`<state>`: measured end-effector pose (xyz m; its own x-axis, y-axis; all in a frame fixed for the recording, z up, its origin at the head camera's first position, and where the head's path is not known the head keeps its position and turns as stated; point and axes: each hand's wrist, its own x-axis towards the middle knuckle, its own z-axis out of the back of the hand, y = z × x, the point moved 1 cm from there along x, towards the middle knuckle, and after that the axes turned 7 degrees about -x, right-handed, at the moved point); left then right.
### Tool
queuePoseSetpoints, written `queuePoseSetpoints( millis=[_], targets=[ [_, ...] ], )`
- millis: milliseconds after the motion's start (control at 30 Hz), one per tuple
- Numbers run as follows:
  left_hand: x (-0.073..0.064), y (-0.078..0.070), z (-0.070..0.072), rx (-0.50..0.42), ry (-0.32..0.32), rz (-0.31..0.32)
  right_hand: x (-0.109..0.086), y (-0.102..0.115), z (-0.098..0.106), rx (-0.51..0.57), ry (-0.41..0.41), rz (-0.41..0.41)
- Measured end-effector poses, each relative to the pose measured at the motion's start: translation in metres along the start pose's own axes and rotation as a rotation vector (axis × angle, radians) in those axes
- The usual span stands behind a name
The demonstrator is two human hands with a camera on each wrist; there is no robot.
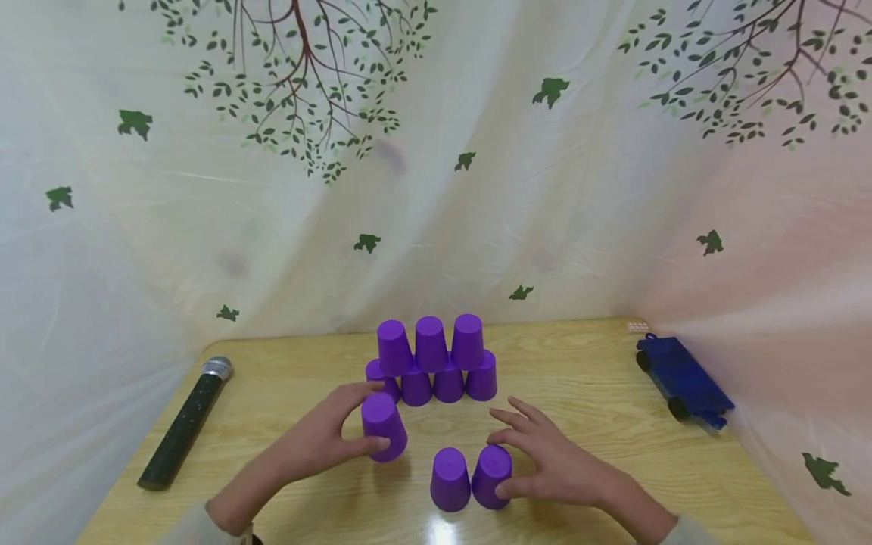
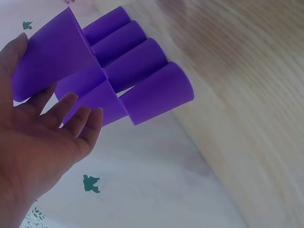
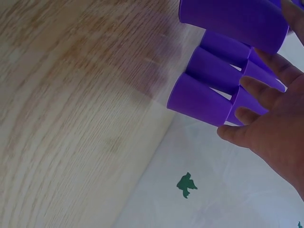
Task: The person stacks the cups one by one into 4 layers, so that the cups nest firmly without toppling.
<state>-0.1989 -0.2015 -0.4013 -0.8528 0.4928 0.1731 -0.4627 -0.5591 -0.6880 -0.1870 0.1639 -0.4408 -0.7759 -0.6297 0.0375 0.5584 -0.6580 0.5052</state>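
Observation:
My left hand (image 1: 327,435) pinches an upside-down purple cup (image 1: 384,428) between thumb and fingers, tilted a little and held over the table. In the left wrist view this cup (image 2: 54,54) overlaps the stack behind it. At the front, my right hand (image 1: 555,462) grips a second purple cup (image 1: 492,477) with thumb and index finger; its other fingers are spread. Close on that cup's left stands another upside-down cup (image 1: 450,484). Farther back is a two-level stack: three cups (image 1: 431,344) on top of a bottom row (image 1: 449,382) of several, all upside down.
A black microphone (image 1: 184,428) with a silver head lies at the table's left side. To the right sits a dark blue toy cart (image 1: 688,382) with black wheels. Behind the wooden table (image 1: 293,378) hangs a pale curtain (image 1: 436,204) printed with leaves and branches.

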Motion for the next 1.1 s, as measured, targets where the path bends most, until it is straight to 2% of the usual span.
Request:
queuePoseSetpoints(
  millis=[233,400,933,1100],
  targets=[
    [0.006,-0.007,0.009,0.006,-0.023,-0.037,0.000,0.003,0.001,0.005,0.011,0.003],
    [0.011,-0.014,0.016,0.025,-0.033,-0.030,0.000,0.004,0.000,0.000,-0.006,0.017],
    [0.039,-0.032,0.044,0.055,-0.056,-0.070,-0.001,0.001,-0.002,-0.016,-0.027,0.030],
    [0.050,-0.039,0.053,0.071,-0.061,-0.037,-0.002,0.001,-0.002,-0.010,-0.030,0.025]
  ],
)
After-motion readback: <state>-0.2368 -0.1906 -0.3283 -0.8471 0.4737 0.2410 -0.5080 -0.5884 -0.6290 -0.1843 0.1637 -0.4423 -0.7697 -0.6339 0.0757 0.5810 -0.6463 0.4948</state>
